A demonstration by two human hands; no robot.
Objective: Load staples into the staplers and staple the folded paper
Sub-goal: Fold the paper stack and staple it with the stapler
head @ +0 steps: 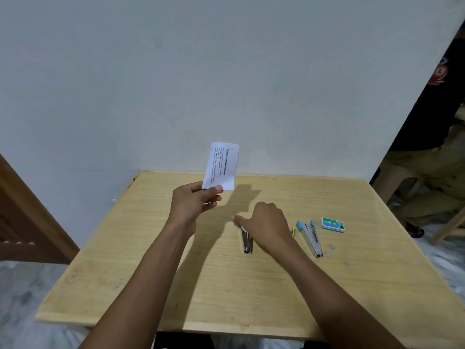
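While our left hand (193, 201) pinches the folded paper (221, 166) by its lower corner, our right hand (264, 224) covers the silver stapler (246, 241); its grip we can't tell. Let's feed the free top edge squarely between the jaws.

The table (251, 285) is pale wood-grain, matt, perhaps laminate. The folded paper (221, 166), at twelve o'clock, is thin matt white printed sheet. The near stapler (246, 241) is shiny bare metal. At three o'clock the second stapler (311, 238) is bright metal with light blue plastic ends; beyond it, the staple box (332, 224) is printed green card.
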